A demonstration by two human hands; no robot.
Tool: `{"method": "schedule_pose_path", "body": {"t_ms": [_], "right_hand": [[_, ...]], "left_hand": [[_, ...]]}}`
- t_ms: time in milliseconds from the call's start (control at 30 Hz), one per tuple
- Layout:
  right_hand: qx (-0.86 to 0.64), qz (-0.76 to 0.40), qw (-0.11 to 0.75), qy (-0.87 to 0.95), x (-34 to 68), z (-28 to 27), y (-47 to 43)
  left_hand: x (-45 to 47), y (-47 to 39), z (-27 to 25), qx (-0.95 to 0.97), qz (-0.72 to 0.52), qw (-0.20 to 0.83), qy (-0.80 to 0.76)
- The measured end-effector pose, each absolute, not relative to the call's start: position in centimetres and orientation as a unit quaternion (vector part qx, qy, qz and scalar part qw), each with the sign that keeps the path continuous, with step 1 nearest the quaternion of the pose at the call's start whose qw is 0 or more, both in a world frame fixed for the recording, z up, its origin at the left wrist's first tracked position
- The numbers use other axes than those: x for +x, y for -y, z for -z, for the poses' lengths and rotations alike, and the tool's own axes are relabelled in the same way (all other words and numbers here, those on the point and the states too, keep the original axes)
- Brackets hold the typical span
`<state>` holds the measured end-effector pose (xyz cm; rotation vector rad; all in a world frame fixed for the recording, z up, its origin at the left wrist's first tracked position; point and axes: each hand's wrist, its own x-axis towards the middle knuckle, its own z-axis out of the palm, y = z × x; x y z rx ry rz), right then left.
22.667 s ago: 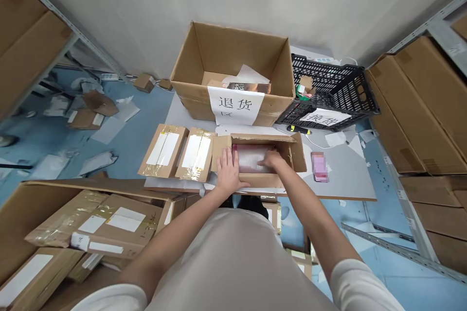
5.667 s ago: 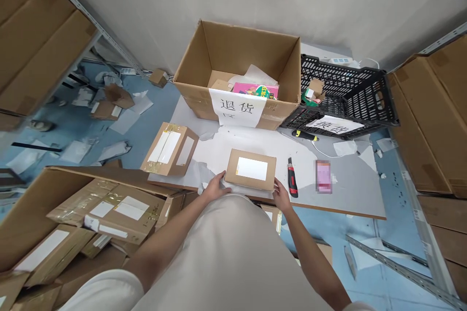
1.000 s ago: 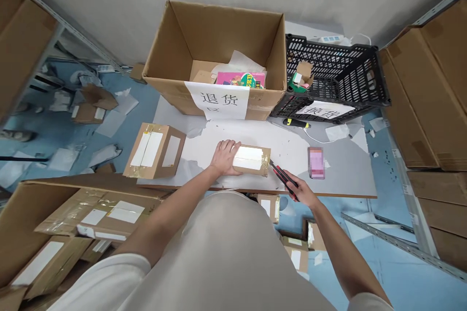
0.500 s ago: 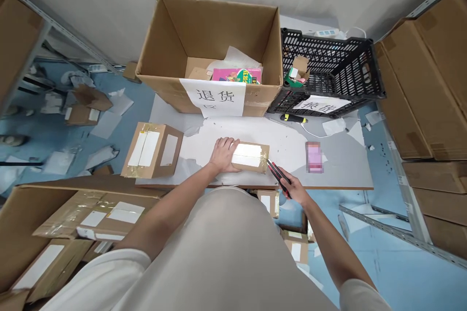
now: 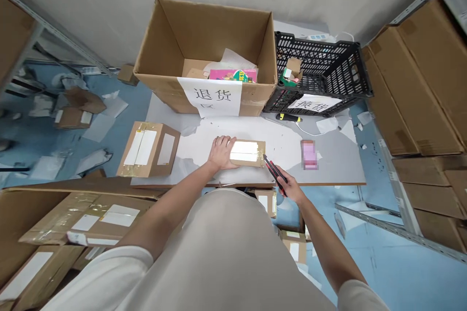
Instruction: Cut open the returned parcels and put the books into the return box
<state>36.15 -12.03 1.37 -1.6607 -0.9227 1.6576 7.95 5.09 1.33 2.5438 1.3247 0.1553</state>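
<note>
"退货" reads on the carton (image 5: 256,99), upper centre; "换货" on the crate (image 5: 352,97), upper right. Mid-frame, the left hand (image 5: 221,152) clasps the small box (image 5: 251,154) — print illegible — while the right hand (image 5: 290,186) grips a cutter (image 5: 274,173), tip at its right end.

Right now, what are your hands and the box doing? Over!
Left hand holding taped cardboard box by its left end. Right hand gripping red-and-black utility knife, tip at box's right end. Large labelled carton behind, not in the way.

Pale top (image 5: 229,252), plain and seemingly greyish in front, short white sleeves (image 5: 127,262), bare forearms (image 5: 178,204)
</note>
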Motion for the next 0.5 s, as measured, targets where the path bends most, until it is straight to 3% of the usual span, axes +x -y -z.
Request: {"method": "schedule_pose_path", "body": {"t_ms": [167,300,500], "right_hand": [[-0.651,-0.6,0.328,0.33,35.9,-1.2,15.2],[-0.673,-0.527,0.436,0.282,35.2,-0.6,16.3],[-0.625,-0.539,0.51,0.241,29.7,0.8,11.2]], "left_hand": [[8.2,-4.9,-1.5,0.876,-0.033,0.136,-0.461],[8.9,-4.2,-2.1,0.84,-0.023,0.116,-0.53],[8.6,-2.1,-2.6,0.724,0.003,0.148,-0.674]]}}
